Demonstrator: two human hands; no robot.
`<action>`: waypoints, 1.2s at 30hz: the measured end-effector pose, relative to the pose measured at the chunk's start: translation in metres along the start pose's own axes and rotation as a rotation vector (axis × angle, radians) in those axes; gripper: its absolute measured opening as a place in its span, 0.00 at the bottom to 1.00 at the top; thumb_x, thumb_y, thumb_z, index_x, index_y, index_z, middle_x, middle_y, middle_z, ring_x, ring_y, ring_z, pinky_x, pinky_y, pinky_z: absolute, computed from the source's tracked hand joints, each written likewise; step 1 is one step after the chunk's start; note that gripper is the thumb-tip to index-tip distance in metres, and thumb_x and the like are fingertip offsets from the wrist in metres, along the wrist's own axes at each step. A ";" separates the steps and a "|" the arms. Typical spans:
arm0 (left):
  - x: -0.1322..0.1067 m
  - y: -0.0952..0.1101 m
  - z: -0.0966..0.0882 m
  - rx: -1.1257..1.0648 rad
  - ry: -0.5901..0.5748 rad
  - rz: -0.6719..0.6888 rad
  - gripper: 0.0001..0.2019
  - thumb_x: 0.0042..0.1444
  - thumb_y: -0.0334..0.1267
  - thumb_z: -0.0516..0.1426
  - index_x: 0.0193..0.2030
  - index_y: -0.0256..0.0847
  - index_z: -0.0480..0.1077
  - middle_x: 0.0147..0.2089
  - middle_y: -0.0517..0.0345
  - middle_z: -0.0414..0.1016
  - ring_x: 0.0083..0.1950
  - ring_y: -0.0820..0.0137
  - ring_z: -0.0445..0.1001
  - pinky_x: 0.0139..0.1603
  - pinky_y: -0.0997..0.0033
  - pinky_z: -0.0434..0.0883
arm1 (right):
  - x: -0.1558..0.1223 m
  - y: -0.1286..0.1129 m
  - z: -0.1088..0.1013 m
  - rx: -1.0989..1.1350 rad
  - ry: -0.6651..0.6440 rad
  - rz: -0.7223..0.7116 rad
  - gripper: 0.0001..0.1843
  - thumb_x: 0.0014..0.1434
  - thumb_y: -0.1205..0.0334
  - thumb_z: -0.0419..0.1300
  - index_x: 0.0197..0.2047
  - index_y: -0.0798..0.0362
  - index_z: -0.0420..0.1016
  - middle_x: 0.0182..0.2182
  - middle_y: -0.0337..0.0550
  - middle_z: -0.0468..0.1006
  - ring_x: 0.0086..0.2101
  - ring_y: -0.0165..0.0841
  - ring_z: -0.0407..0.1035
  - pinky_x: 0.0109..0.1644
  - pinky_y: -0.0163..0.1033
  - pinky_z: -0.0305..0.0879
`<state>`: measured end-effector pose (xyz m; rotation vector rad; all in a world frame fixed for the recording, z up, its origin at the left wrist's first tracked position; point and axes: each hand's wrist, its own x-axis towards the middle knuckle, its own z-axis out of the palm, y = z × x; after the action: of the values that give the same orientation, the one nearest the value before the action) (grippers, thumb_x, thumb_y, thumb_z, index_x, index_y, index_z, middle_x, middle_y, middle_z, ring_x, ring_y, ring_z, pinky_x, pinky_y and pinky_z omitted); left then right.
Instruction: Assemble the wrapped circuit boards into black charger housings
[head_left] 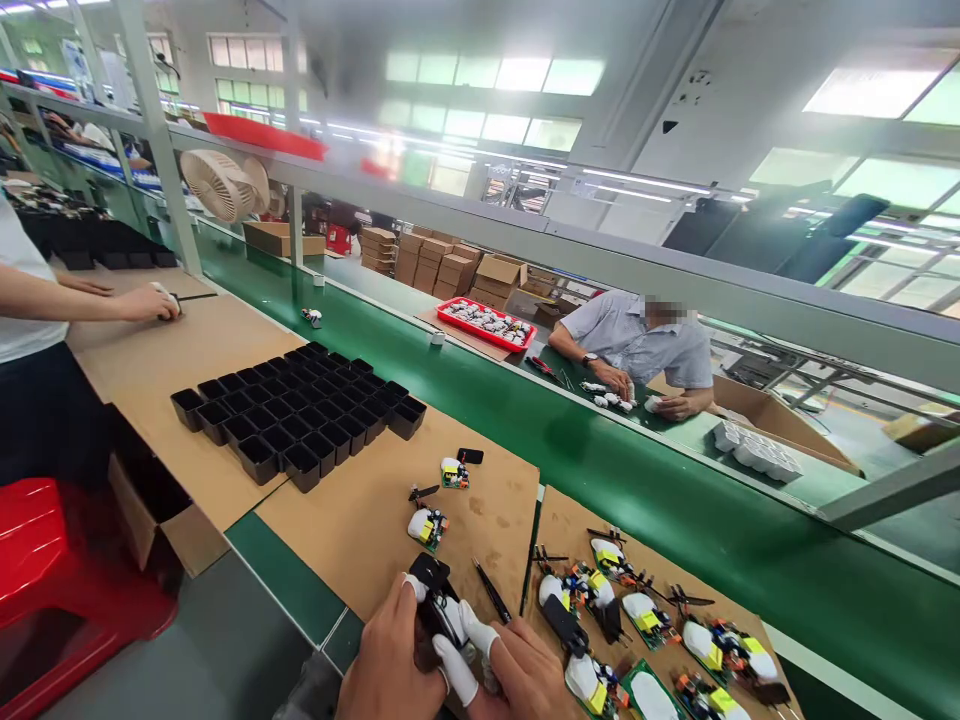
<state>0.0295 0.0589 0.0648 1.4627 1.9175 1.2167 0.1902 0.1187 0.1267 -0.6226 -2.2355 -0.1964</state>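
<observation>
My left hand is closed around a black plastic case at the table's near edge. My right hand grips the same case from the other side, and its fingers partly hide what is inside. White finger cots cover several fingertips on both hands. Beside the right hand lies a pair of black tweezers. Just beyond the case is a circuit board with white and yellow parts, and farther off a second board. More circuit boards with black leads are spread at the right.
Rows of black plastic cups stand on cardboard at the left. A green conveyor belt crosses behind. Across it a co-worker handles small white parts near a red tray. Another person's arm reaches in from the left, behind a red stool.
</observation>
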 end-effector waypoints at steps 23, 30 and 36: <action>0.008 0.000 -0.064 -0.322 -0.440 -0.019 0.32 0.48 0.33 0.78 0.62 0.49 0.84 0.50 0.56 0.87 0.48 0.59 0.82 0.58 0.62 0.81 | -0.011 0.023 -0.028 0.844 -0.449 0.659 0.27 0.77 0.36 0.66 0.68 0.44 0.83 0.63 0.57 0.87 0.62 0.47 0.84 0.71 0.59 0.80; 0.011 0.009 -0.067 -0.328 -0.447 0.035 0.25 0.46 0.30 0.75 0.52 0.50 0.83 0.42 0.64 0.83 0.42 0.62 0.81 0.46 0.70 0.79 | -0.019 0.019 -0.031 0.718 -0.465 0.704 0.25 0.77 0.44 0.68 0.71 0.44 0.79 0.63 0.57 0.87 0.62 0.47 0.85 0.72 0.61 0.79; -0.012 -0.017 -0.027 -0.098 -0.259 0.213 0.29 0.50 0.37 0.77 0.60 0.45 0.80 0.58 0.43 0.89 0.56 0.46 0.90 0.55 0.55 0.88 | -0.010 0.004 -0.039 0.483 -0.262 0.736 0.19 0.73 0.50 0.75 0.63 0.41 0.82 0.48 0.45 0.92 0.45 0.40 0.90 0.54 0.40 0.89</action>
<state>0.0039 0.0366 0.0621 1.7125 1.5429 1.1290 0.2239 0.1054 0.1453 -1.1808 -2.0192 0.8058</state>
